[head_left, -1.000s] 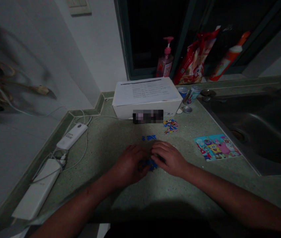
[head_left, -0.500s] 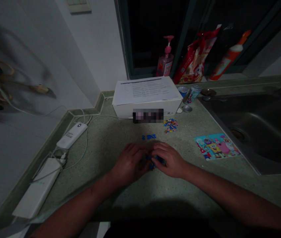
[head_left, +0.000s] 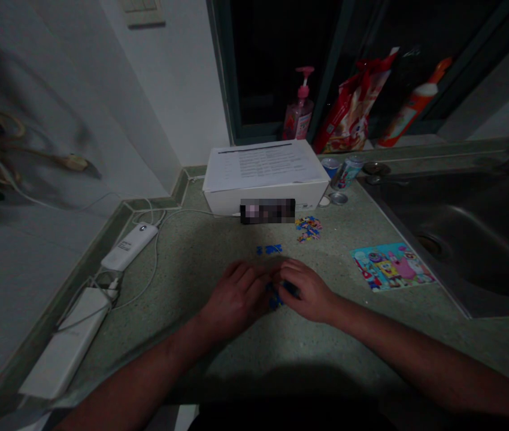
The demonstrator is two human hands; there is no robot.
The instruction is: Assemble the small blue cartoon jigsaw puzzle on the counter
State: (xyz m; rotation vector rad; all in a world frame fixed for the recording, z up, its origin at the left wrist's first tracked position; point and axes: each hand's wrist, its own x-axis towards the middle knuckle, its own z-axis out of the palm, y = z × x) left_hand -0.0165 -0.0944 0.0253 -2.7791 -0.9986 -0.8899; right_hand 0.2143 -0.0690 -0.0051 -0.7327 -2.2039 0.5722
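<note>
Blue jigsaw puzzle pieces (head_left: 276,301) lie on the counter between my two hands, partly covered by fingers. My left hand (head_left: 239,293) curls in from the left, its fingertips pressed down on the pieces. From the other side my right hand (head_left: 305,289) bends its fingers over them, thumb against a dark blue part. The hands nearly touch at their fingertips. Just beyond them rest a few joined blue puzzle pieces (head_left: 273,248) and a single small blue piece (head_left: 259,250). A heap of mixed-colour puzzle pieces (head_left: 309,228) sits farther back.
A colourful cartoon picture card (head_left: 393,266) lies at right beside the steel sink (head_left: 474,239). Behind stands a white box (head_left: 266,170) with printed paper on top. Cans (head_left: 348,172) are near it. At left are a white power bank (head_left: 129,245), a power strip (head_left: 70,341) and cables.
My left fingers and thumb have shifted slightly over the blue pieces, and my right fingers have curled in more. The view has tilted a little; everything else lies as before.
</note>
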